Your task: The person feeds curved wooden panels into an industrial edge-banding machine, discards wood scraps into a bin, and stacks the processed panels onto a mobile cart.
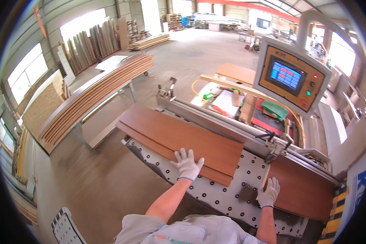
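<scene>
My left hand, in a pale work glove, lies with its fingers spread on the near edge of several brown wood-look panels. These panels overlap in a stack on a perforated metal table dotted with black rollers. My right hand, gloved too, rests with its fingers stretched out at the left end of another brown panel further right. Its thumb side is by that panel's edge; what lies under the palm is hidden. A gap of bare table separates the two sets of panels.
Behind the panels runs a metal guide fence with a clamp-like stop. A control screen hangs at the right. At the left stands a rack with stacked brown panels. Yellow-black striping marks the machine's right side.
</scene>
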A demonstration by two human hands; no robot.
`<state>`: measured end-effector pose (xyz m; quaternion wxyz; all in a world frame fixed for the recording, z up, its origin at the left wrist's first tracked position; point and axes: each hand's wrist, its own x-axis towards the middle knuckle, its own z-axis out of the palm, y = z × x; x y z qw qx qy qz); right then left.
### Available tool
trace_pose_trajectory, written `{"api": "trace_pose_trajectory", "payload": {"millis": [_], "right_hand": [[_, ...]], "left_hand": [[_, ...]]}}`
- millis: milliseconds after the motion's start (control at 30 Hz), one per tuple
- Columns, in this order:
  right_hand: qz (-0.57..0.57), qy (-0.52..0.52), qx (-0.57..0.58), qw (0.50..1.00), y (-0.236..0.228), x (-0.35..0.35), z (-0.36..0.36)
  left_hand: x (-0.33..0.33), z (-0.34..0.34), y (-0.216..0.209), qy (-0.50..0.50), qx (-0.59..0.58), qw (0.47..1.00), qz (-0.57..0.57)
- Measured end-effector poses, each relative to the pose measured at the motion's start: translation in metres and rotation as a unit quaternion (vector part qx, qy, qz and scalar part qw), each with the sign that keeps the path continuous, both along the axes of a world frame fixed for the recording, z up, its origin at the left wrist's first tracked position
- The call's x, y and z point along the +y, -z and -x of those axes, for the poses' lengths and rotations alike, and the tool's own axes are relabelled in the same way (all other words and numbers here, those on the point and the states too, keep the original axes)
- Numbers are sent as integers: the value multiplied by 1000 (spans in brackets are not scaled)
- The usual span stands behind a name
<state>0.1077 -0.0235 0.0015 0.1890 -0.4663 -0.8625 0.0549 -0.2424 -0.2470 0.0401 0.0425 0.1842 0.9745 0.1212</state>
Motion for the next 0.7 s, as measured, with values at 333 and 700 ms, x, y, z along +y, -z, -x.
{"api": "trace_pose_trajectory", "payload": {"millis": [333,700], "right_hand": [[9,19,-5,1000,-3,-3,2],[5,11,1,1000,-3,-3,3]], "left_hand": [[11,34,9,46,9,999,12],[6,38,26,45,24,997,-59]]}}
